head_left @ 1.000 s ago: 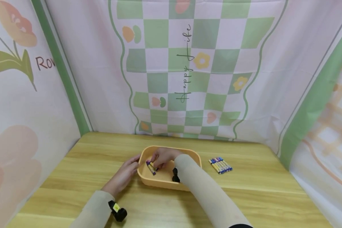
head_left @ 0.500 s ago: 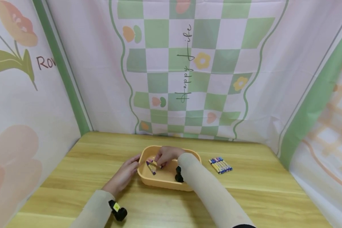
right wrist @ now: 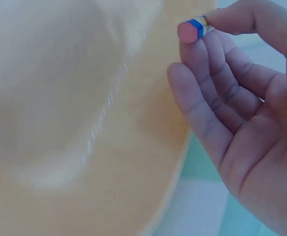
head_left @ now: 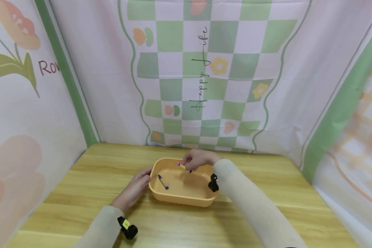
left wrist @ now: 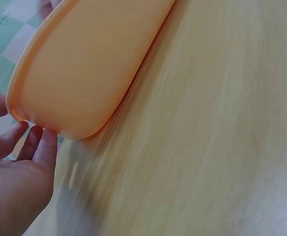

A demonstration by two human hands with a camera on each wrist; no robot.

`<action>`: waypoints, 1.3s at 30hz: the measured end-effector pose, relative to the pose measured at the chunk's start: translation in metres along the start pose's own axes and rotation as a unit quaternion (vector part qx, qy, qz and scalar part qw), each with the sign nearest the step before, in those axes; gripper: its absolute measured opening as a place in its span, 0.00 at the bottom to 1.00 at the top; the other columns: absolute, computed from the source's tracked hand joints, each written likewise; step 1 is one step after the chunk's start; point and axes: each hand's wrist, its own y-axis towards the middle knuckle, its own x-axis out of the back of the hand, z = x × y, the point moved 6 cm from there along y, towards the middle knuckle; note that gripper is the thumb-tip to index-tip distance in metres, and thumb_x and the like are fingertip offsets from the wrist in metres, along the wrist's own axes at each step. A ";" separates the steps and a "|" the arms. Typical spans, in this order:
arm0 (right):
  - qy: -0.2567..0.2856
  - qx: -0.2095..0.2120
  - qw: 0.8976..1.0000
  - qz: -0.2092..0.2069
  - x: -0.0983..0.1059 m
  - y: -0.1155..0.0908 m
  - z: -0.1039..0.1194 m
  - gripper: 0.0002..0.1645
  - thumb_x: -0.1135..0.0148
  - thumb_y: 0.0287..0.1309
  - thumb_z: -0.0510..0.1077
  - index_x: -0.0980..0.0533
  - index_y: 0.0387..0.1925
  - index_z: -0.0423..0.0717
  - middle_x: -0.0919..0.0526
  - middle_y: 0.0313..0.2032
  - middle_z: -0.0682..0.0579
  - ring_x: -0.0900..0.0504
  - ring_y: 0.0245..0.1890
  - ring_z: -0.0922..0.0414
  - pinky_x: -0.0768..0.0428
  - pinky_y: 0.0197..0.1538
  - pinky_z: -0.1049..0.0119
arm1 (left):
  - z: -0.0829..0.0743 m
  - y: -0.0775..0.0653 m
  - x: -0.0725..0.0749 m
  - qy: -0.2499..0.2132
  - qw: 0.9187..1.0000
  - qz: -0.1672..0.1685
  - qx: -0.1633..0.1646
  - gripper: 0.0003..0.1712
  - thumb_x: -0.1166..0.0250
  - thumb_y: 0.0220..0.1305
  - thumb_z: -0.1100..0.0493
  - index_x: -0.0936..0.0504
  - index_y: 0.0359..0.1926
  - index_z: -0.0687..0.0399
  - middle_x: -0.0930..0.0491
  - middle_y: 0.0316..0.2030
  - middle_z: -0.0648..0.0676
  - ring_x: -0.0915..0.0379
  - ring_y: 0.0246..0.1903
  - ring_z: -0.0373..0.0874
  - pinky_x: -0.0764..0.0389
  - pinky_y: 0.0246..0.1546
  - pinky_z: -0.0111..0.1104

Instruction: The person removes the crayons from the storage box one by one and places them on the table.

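My right hand point(head_left: 200, 158) is over the back of an orange plastic basin point(head_left: 181, 199), pinching a crayon point(head_left: 182, 166) between thumb and fingertips. In the right wrist view the pink end of this crayon point(right wrist: 187, 32) sticks out, with a blue band behind it. A second crayon point(head_left: 163, 182), yellowish with purple ends, lies on the basin floor towards the left. At the basin's left end my left hand point(head_left: 134, 189) touches the outer wall. The left wrist view shows its fingertips point(left wrist: 46, 140) against that wall below the rim, fingers extended and thumb apart.
The basin stands on a wood-grain table point(head_left: 111, 165). Behind it hangs a cloth with green and white checks point(head_left: 193, 89), with more cloth at both sides. A small black camera point(head_left: 128, 229) is strapped to my left wrist, another point(head_left: 214, 183) to my right.
My right hand has lifted a crayon off the basin floor and carried it up and to the right. My right sleeve now covers the crayon row right of the basin. The left hand stays put.
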 end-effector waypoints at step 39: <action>0.031 -0.111 0.977 -0.182 0.059 -0.158 -0.216 0.22 0.37 0.57 0.38 0.23 0.51 0.26 0.16 0.38 0.49 0.22 0.34 0.56 0.19 0.36 0.62 | 0.000 -0.001 -0.002 -0.004 1.000 -0.006 0.002 0.33 0.51 0.70 0.67 0.44 0.74 0.70 0.49 0.75 0.68 0.47 0.72 0.61 0.43 0.72 0.51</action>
